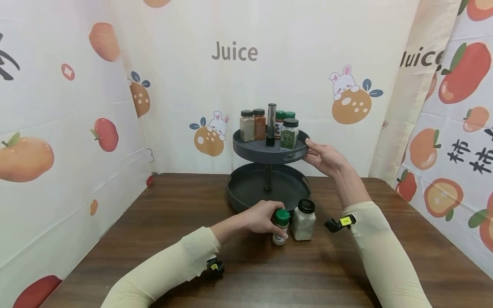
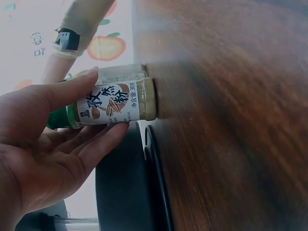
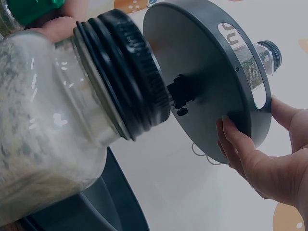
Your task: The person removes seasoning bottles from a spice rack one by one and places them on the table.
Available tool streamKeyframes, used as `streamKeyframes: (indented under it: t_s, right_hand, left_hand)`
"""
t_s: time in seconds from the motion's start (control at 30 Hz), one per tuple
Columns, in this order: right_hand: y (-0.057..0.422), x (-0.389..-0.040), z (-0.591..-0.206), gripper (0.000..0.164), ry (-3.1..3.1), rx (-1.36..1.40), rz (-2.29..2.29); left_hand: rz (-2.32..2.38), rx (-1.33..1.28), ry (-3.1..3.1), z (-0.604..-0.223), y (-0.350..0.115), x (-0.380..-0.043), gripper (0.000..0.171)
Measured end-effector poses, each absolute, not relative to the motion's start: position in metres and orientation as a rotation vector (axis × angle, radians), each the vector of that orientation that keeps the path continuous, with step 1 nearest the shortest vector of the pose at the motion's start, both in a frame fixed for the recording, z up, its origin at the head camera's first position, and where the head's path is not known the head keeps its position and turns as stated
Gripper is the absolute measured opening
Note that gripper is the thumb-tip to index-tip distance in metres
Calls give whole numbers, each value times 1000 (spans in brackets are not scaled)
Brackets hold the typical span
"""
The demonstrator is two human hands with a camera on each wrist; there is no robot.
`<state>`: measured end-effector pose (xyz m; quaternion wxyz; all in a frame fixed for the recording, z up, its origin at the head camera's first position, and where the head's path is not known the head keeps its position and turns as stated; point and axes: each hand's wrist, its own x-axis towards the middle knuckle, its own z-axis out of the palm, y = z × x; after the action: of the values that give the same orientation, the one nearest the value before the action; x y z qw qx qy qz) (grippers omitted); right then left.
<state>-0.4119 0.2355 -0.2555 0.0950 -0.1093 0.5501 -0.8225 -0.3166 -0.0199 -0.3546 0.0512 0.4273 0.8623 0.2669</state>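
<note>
My left hand (image 1: 259, 217) grips a small spice bottle (image 1: 282, 217) with a green cap, thumb on one side and fingers on the other. In the left wrist view the bottle's label (image 2: 113, 102) faces the camera, and its base is close to the tabletop. Just right of it stands a larger clear jar (image 1: 303, 226) with a black lid and pale, flaky contents. My right hand (image 1: 326, 159) holds the right rim of the upper tray (image 1: 252, 152) of a dark two-tier rack. In the right wrist view its thumb is at the rim by the handle slot, fingers underneath.
Several spice jars stand on the upper tray around a central post (image 1: 271, 124), among them a green-herb jar (image 1: 289, 136) near my right hand. The lower tray (image 1: 250, 194) sits on the wooden table (image 1: 185, 201), behind the bottle and jar. Printed curtains (image 1: 185, 77) surround the table.
</note>
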Motion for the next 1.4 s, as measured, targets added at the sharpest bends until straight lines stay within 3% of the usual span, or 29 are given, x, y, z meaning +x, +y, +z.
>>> streamKeyframes:
  t_s: [0.33,1.03,1.4]
  right_hand:
    - [233,-415,-253,76,1677,-352,-2409]
    - [239,-407,-257,67,1694,-385,-2398]
    - [238,-402,-251,74,1791,-353,-2328]
  left_hand:
    - [822,1257,2635,-351,-22,-315,41]
    - [841,1262,2620,-358,-19,-315,41]
    - [835,1276,2633,-361,-19,-315,42]
